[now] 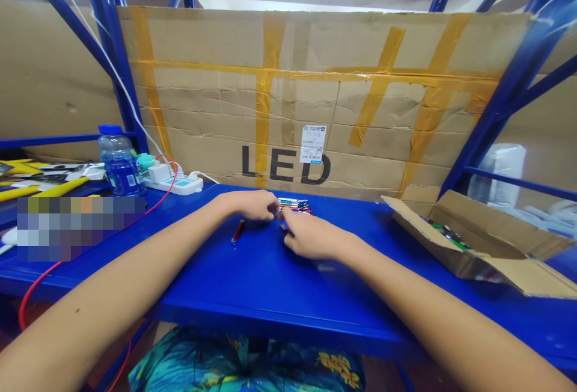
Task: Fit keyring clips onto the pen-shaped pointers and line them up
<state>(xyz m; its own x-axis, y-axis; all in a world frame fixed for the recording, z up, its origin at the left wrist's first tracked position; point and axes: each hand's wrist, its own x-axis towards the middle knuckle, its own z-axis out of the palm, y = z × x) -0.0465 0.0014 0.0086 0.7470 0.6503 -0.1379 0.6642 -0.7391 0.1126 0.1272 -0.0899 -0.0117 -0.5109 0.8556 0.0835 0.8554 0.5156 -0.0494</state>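
Observation:
Several small slim metallic-looking sticks (295, 204) in red, green, blue and silver lie in a bunch near the back of the blue table. In front of the bunch, my left hand (256, 204) is closed, its fingers curled downward; whatever they hold is hidden. My right hand (311, 235) sits close beside it, fingers bent and pinched near a small dark, shiny bit; I cannot make out what it is. A single short red stick (238, 232) with a silver end lies apart, just below my left hand.
An open cardboard box (478, 260) with small green and dark items stands right. On the left are a blue-capped bottle (118, 160), a white power strip (178, 184), a red cable (166, 196) and yellow-handled tools (67, 189). A large cardboard panel (216, 115) closes off the back.

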